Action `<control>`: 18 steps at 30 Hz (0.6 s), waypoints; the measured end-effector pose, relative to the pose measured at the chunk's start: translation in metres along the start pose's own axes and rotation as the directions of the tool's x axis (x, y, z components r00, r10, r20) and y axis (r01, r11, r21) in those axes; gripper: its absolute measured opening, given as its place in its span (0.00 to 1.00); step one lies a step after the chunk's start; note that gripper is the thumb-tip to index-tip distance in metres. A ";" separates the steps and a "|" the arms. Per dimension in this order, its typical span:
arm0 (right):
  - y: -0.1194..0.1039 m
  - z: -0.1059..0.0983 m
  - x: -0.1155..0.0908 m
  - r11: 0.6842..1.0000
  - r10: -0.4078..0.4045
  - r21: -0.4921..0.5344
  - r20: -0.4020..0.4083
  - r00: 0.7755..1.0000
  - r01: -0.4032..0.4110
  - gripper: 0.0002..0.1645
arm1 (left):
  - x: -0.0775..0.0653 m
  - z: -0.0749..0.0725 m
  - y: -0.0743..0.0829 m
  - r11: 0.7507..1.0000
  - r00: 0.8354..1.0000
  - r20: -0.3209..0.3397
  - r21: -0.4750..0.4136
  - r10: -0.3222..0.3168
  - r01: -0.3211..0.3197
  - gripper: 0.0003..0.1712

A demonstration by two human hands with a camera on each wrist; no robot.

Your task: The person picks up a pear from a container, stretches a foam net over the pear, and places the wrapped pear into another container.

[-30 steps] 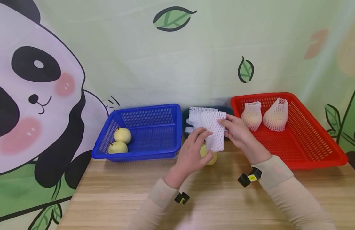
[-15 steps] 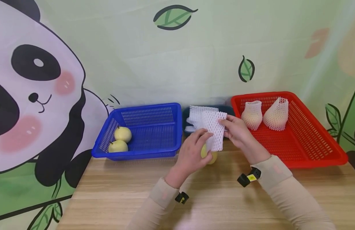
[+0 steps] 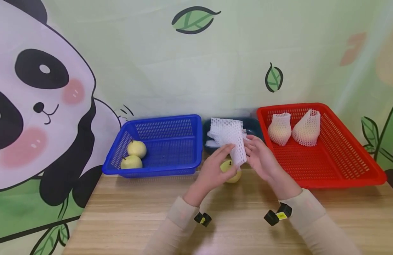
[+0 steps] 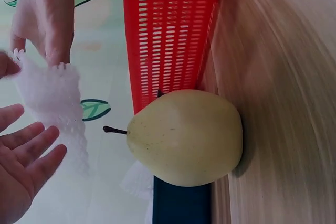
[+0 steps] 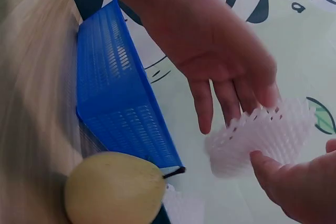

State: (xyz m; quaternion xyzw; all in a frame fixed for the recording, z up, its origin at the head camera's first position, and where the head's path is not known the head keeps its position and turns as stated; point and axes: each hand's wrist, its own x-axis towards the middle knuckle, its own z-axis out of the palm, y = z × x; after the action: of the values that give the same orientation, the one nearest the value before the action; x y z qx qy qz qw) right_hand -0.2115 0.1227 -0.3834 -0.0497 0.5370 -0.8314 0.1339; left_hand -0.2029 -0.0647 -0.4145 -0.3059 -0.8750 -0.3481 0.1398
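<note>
A white foam net sleeve (image 3: 238, 148) is held up between both hands above the table. My left hand (image 3: 210, 175) has its index finger and thumb at the sleeve's near side. The right hand (image 3: 261, 157) holds it from the other side, its fingertips at the mesh. In the right wrist view, a toothed rim of the sleeve (image 5: 262, 135) lies by the left fingertips. Just below stands a yellow pear (image 3: 233, 177), upright with its stem up, partly hidden by the left hand in the head view. The left wrist view shows this pear (image 4: 184, 137) whole.
At left, a blue basket (image 3: 167, 148) holds two bare pears (image 3: 136, 148). A small dark teal basket (image 3: 255, 136) behind the hands carries more foam sleeves (image 3: 223, 124). On the right, a red basket (image 3: 311, 166) contains two pears in foam sleeves (image 3: 307, 131).
The right hand has shifted slightly downward and changed its hold on the sleeve's edge. The sleeve has turned and looks narrower. More of the pear's top, with its stem, shows beneath it.
</note>
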 end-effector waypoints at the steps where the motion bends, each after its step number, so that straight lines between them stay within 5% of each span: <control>1: 0.003 0.000 -0.002 1.000 -0.013 0.015 -0.005 1.000 0.014 0.14 | 0.001 0.000 0.000 1.000 0.999 0.023 -0.011 -0.022 0.022 0.35; 5: 0.014 -0.001 -0.005 0.998 -0.049 0.047 -0.019 0.999 0.050 0.10 | 0.002 -0.001 0.002 0.996 0.990 0.107 -0.014 -0.087 0.089 0.36; 10: 0.023 -0.003 -0.006 0.995 -0.082 -0.050 0.003 0.997 0.083 0.11 | 0.002 0.001 -0.001 0.992 0.984 0.143 -0.052 -0.103 0.111 0.35; 18: 0.026 -0.012 -0.003 0.956 -0.087 -0.266 0.136 0.987 0.121 0.49 | 0.007 -0.005 -0.011 0.992 0.991 0.127 -0.109 -0.043 0.057 0.32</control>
State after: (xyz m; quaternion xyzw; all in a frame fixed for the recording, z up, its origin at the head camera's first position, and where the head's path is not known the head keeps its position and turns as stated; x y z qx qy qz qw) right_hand -0.2072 0.1236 -0.4118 -0.1472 0.6340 -0.7505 0.1146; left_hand -0.2153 -0.0709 -0.4135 -0.3122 -0.8686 -0.3803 0.0587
